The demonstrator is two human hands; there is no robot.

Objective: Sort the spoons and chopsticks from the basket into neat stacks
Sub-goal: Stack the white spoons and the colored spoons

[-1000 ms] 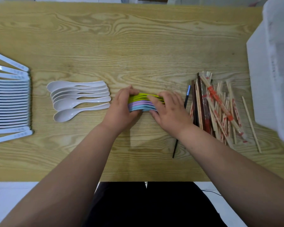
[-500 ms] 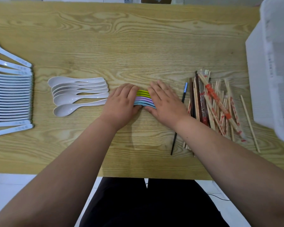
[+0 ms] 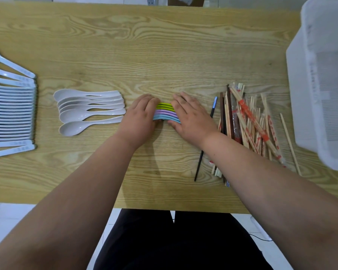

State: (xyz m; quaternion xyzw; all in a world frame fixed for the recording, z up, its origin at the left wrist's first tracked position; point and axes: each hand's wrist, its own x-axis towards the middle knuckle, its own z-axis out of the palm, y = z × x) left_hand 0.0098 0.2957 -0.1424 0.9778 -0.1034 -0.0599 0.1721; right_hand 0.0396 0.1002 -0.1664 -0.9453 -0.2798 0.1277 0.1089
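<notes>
Nearest risk: the right forearm [image 3: 261, 172] crosses low over the near ends of the chopsticks [image 3: 250, 121]. That pile is loose and fanned, some wrapped, some bare. If the arm pulls back flat, I'd expect it to drag sticks toward the counter [image 3: 164, 45] edge. The black chopstick [image 3: 199, 164] lies apart from the pile, partly under the wrist, with its tip close to the near edge, so it's the likeliest to roll off.

Next out: the left hand [image 3: 142, 114] and right hand [image 3: 191, 117] lie over opposite ends of the coloured spoons [image 3: 165, 112] at mid-counter, pressing them together. Fingers are roughly flat on top and the right thumb is against the near side. No real grip, more a squeeze to square the stack. The spoons sit on edge, nested green, purple, blue. Too much inward push and the smooth plastic could bow up and spring apart. If one hand lets go first, the stack probably topples toward it.

The left hand's knuckles are just beside the handle tips of the beige spoons [image 3: 90, 110]. A sideways slip would knock that fan, which is already uneven.

The white spoons [image 3: 12, 114] at far left are well apart, low risk, though their row runs out of frame.

Far right: the basket [image 3: 308, 106] is blurred, so I can't tell if anything is left inside. One stray stick lies just beside its wall, and moving the basket could catch it.
</notes>
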